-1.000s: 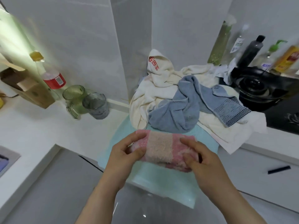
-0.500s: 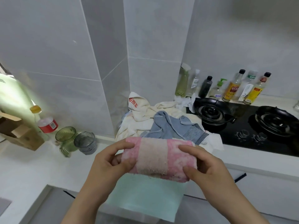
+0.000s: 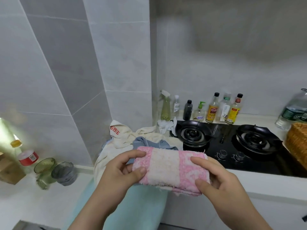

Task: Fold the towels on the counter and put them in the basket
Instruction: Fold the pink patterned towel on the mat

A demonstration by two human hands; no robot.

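Above the desk, a folded pink towel is held off the surface. The left hand pinches one end in a firm grip and the right hand grips the other. Behind it lies a pile of unfolded towels. A wicker basket stands far right, beyond the stove.

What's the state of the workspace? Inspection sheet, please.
Surface: white counter, black gas hob set in at right.
Job's things: folded pink towel in hand; cream towel and blue towel heaped unfolded in the corner; teal towel draped over the front edge; wicker basket far right.
Clutter: bottles behind the hob; green cup, grey cup and cardboard box at left.
Hands: left hand and right hand grip the pink towel's ends.
Cables: nothing seen.
Surroundings: grey tiled wall.
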